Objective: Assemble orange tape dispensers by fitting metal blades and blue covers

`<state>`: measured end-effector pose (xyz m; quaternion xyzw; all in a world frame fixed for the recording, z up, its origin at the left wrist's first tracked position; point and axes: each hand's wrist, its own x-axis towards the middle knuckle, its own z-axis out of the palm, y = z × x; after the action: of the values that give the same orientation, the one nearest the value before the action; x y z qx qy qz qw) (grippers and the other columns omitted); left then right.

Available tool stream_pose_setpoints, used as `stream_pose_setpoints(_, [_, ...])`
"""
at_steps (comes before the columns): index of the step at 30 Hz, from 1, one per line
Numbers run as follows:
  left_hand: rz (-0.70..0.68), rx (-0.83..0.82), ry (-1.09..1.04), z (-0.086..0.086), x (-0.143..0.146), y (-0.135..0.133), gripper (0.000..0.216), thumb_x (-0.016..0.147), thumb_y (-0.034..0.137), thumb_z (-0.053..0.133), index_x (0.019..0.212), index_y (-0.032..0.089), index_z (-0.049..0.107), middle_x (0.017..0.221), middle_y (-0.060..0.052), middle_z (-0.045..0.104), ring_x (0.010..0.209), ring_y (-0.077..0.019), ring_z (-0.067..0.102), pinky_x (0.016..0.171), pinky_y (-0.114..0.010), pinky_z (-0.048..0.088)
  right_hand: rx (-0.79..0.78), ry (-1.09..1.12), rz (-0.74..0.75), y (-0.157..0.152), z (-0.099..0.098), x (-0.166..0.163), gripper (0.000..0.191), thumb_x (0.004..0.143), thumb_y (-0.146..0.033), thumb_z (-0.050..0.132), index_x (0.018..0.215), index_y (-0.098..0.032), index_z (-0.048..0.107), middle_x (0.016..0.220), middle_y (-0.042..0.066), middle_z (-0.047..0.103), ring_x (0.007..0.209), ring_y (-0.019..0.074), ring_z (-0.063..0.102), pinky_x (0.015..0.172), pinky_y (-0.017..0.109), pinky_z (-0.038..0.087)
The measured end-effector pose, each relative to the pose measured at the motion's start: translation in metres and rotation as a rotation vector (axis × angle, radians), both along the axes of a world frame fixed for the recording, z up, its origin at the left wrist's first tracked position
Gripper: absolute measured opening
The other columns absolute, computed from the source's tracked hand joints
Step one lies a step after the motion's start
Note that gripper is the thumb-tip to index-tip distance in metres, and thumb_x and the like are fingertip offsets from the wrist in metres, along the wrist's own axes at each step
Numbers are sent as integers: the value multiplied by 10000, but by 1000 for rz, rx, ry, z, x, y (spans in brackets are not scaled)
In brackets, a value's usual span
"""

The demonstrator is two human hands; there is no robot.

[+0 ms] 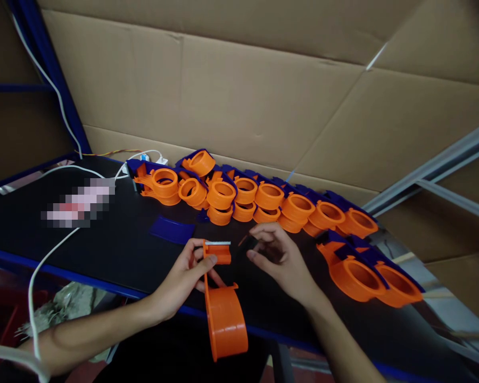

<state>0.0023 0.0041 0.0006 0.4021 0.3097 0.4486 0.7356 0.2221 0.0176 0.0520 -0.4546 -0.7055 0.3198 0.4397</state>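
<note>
The left hand [183, 279] grips an orange tape dispenser shell [223, 314] near its toothed blade end, thumb pressed on the neck; the shell hangs over the near edge of the black table [115, 250], at about 6 o'clock in the view. The right hand [279, 258], at 3 o'clock from the blade, is curled narrowly around a small dark part [248, 242]; what that part is cannot be made out. Judged from the layout, this shell is unfinished: it shows orange only, with no blue piece fitted. A loose blue cover [171, 230] lies flat at 10 o'clock from the left hand. Finished orange-and-blue units form a row [259, 199] at 12 o'clock, with two more [373, 271] at 3 o'clock, so much of the batch appears done. A white cable [50, 255] runs off at 9 o'clock. One patch on the table is blurred and unreadable.
</note>
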Motion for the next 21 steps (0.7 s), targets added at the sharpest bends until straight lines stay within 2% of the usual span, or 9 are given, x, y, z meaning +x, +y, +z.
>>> stream_pose_setpoints(4, [0, 0, -15, 0, 0, 0, 404, 887, 413, 667, 1173, 207, 468, 1030, -99, 733, 745, -194, 727, 637, -309, 575, 72, -2, -105, -2, -13, -21, 296, 832, -327, 747, 1061, -249, 576, 955, 17, 647, 689, 136, 622, 625, 270, 519])
stream_pose_setpoints(8, [-15, -14, -42, 2, -1, 0, 369, 899, 395, 658, 1145, 206, 459, 920, -77, 742, 782, -221, 744, 643, -300, 572, 205, -126, -202, -4, -20, -33, 188, 834, -308, 747, 947, -237, 615, 981, 35, 669, 736, 160, 619, 655, 301, 520])
stream_pose_setpoints(11, [-17, 7, -40, 2, -1, 0, 339, 912, 378, 644, 1130, 212, 444, 829, -46, 728, 784, -225, 750, 655, -291, 567, 311, -203, -197, -7, -21, -38, 137, 833, -280, 753, 848, -237, 624, 917, 35, 666, 820, 193, 609, 698, 325, 505])
stream_pose_setpoints(15, [-8, 51, -32, 0, 0, 0, 306, 919, 368, 633, 1112, 230, 438, 877, -16, 697, 755, -191, 743, 651, -274, 564, 345, -229, -236, -11, -24, -42, 149, 857, -279, 735, 799, -235, 604, 816, 22, 633, 758, 187, 575, 656, 324, 479])
stream_pose_setpoints(21, [-50, 107, -29, -1, -2, -2, 313, 928, 361, 619, 1157, 232, 449, 930, -28, 691, 695, -145, 712, 620, -238, 534, 475, -303, -222, -12, -26, -40, 126, 856, -246, 743, 858, -230, 618, 851, 46, 656, 816, 206, 601, 683, 346, 488])
